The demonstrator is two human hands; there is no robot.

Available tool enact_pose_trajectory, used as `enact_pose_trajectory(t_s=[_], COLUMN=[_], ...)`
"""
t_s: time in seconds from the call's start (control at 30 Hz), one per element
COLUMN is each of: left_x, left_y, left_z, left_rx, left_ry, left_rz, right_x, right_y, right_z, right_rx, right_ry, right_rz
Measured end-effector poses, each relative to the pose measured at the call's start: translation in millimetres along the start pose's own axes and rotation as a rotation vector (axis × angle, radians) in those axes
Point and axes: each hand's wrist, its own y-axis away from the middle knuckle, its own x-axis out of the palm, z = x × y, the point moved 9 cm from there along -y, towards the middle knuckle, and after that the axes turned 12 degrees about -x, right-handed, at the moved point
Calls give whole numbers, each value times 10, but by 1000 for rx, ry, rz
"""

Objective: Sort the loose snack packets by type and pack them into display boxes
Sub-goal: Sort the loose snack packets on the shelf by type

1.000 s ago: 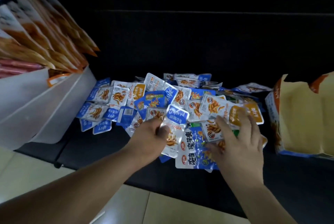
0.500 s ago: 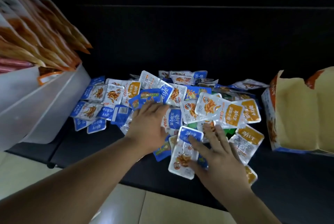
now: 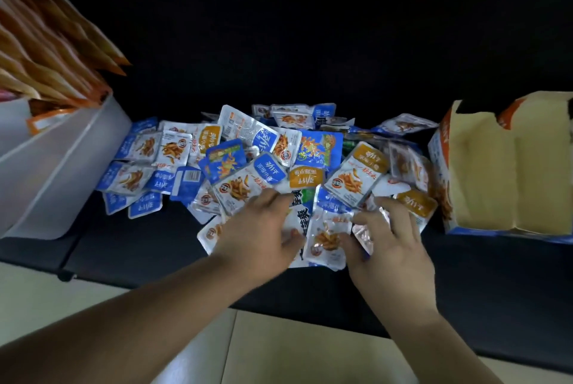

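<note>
Neither hand has a sure hold yet: the left hand point(image 3: 257, 228) lies palm-down on the packets with fingers spread and holds nothing. The right hand point(image 3: 393, 247) fans its fingers over the foil with its thumb against the edge of a blue-headed packet point(image 3: 325, 235) (whether that is already a pinch cannot be told). That packet lies at the edge of the loose pile point(image 3: 248, 148), near the display box point(image 3: 490, 182), whose open top shows bare cardboard; only the right hand comes between packet and box. Its long axis runs roughly alongside the box wall that faces the pile, not pointing at it. So the right hand is the nearer one to both, and the likely move is a short sideways carry to the box with little turning. Orange-headed packets point(image 3: 356, 176) lie closer to the box and seem to overlap this one's header, so a lift may drag them. A white bin point(image 3: 62, 172) stands well apart, beyond the pile from the box
</note>
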Motion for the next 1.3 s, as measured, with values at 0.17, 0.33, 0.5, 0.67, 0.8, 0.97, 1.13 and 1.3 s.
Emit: enact_pose_trajectory(t_s=[0.17,0.33,0.5,0.67,0.8,0.97,1.13,1.3], left_x=[240,264,214,362,290,-248,-788,-953], left_y=[-74,-58,-78,-37,-42,-98,-122,-112], left_z=[76,115,171,120,48,169,31,-301], left_rx=[-164,-265,-483,-563,-569,-533,-351,-152], left_ry=[-33,31,502,699,782,824,754,633], left_rz=[41,70,52,137,172,15,59,221], right_x=[276,337,250,185,174,-136,-221,-198], right_y=[186,282,212,227,214,97,-221,-415], right_z=[27,-95,-259,-444,-479,-344,67,463], right_rx=[56,65,162,312,354,238,168,220], right_ry=[-2,59,-16,-150,-202,-57,-425,-903], right_rz=[371,461,384,216,154,-55,37,235])
